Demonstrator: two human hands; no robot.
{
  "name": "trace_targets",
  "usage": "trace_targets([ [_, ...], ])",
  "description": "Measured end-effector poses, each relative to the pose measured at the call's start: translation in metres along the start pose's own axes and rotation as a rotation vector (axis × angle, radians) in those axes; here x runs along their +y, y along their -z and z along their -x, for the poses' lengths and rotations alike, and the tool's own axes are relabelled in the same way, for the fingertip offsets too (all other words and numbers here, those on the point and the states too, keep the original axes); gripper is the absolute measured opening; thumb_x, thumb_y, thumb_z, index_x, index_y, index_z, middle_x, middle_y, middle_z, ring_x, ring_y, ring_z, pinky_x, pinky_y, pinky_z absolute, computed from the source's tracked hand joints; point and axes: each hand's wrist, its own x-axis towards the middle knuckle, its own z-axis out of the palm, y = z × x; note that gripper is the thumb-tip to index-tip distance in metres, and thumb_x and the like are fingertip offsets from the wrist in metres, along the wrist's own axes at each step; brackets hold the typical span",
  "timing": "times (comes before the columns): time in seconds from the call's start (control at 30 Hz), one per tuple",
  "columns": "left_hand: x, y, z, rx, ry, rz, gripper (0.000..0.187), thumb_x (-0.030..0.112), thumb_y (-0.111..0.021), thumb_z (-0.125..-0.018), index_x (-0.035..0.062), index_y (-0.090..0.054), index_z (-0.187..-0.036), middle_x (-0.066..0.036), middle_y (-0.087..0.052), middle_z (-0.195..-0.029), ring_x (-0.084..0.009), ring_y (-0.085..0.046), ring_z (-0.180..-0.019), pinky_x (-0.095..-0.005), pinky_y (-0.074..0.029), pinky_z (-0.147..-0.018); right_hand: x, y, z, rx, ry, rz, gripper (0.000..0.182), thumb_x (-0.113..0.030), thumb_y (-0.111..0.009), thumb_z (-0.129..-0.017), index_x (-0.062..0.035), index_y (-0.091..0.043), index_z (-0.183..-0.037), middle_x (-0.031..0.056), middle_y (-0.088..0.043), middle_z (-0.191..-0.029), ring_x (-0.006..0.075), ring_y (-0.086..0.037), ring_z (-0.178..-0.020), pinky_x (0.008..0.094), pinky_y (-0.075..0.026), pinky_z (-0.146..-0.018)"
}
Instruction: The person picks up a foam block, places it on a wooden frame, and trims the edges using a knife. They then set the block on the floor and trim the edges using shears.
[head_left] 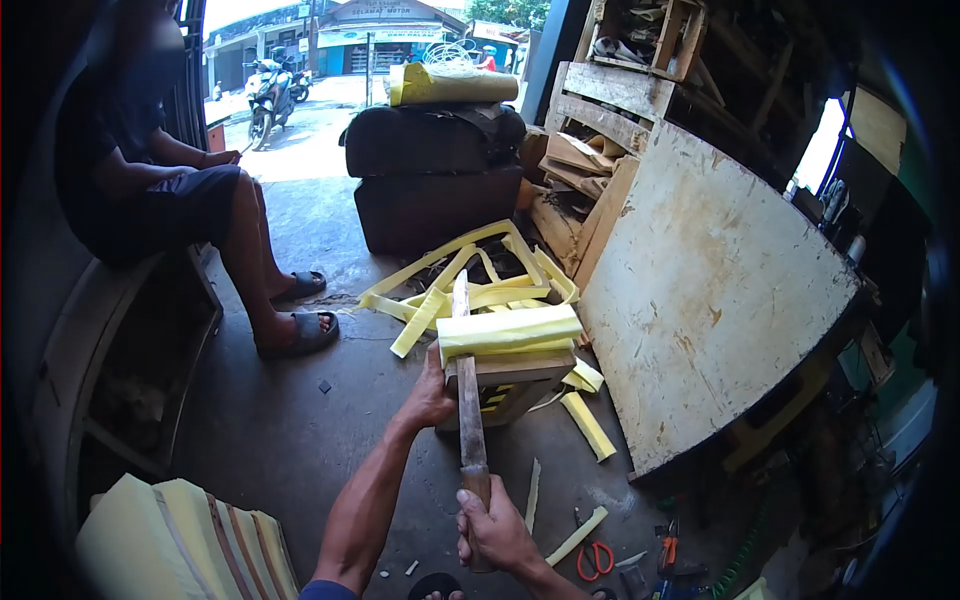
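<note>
A small wooden stool [510, 385] topped with a yellow foam pad [508, 331] sits mid-floor. The left hand [432, 398] grips its edge at nine o'clock. The right hand [497, 530], at six o'clock, is closed around a long knife [467, 400] reaching to the foam. Foam strips [470, 280] lie at twelve o'clock, scissors [595, 560] at five.

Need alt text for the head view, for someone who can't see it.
The right hand grips a long knife laid against yellow foam on a wooden frame, which the left hand steadies. Foam offcuts litter the floor; a person sits at left.
</note>
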Motion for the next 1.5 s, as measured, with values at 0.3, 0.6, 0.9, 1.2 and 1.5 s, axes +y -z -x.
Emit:
trace_targets([
  [0.3,0.002,-0.003,-0.002,0.034,-0.065,-0.031,0.109,0.017,-0.089,-0.07,0.0089,-0.019,-0.153,-0.027,-0.038,-0.142,-0.0434,-0.04,-0.138,-0.0469,-0.033,-0.119,0.003,0.0,0.018,0.01,-0.012,0.054,0.027,-0.027,-0.05,-0.108,-0.0066,-0.035,-0.116,0.0061,-0.052,-0.077,0.0165,-0.058,-0.048,0.0331,-0.052,-0.044],
  [0.6,0.004,-0.005,0.002,0.085,-0.215,-0.109,0.111,0.022,-0.091,-0.066,0.0062,-0.022,-0.151,-0.027,-0.042,-0.14,-0.0438,-0.043,-0.135,-0.0465,-0.033,-0.117,0.008,-0.004,0.021,0.046,-0.015,0.093,0.028,-0.026,-0.05,-0.107,-0.0068,-0.034,-0.12,0.0071,-0.053,-0.076,0.0169,-0.058,-0.048,0.0341,-0.051,-0.045],
  [0.9,0.006,-0.003,-0.002,0.042,-0.136,-0.057,0.11,0.022,-0.09,-0.07,0.0056,-0.019,-0.152,-0.03,-0.038,-0.142,-0.0462,-0.041,-0.136,-0.0474,-0.035,-0.116,0.001,-0.003,0.023,-0.021,-0.041,-0.059,0.033,-0.026,-0.051,-0.107,-0.0071,-0.035,-0.128,0.0074,-0.053,-0.077,0.0169,-0.058,-0.048,0.0335,-0.051,-0.046],
  [1.2,-0.002,-0.01,0.0,0.058,-0.094,-0.083,0.109,0.024,-0.09,-0.067,0.0074,-0.023,-0.151,-0.027,-0.039,-0.141,-0.0442,-0.04,-0.136,-0.0453,-0.033,-0.117,-0.003,-0.004,0.014,0.076,-0.015,0.136,0.032,-0.027,-0.052,-0.106,-0.0041,-0.037,-0.122,0.0052,-0.053,-0.074,0.0155,-0.057,-0.047,0.0326,-0.051,-0.046],
  [1.5,0.002,-0.013,0.002,0.056,-0.035,-0.164,0.113,0.023,-0.09,-0.07,0.0045,-0.017,-0.154,-0.025,-0.042,-0.141,-0.0376,-0.046,-0.132,-0.041,-0.039,-0.114,-0.018,-0.024,0.022,0.261,-0.039,0.485,0.049,-0.029,-0.056,-0.102,-0.0043,-0.034,-0.138,0.0131,-0.067,-0.07,0.0258,-0.071,-0.056,0.0412,-0.058,-0.062],
])
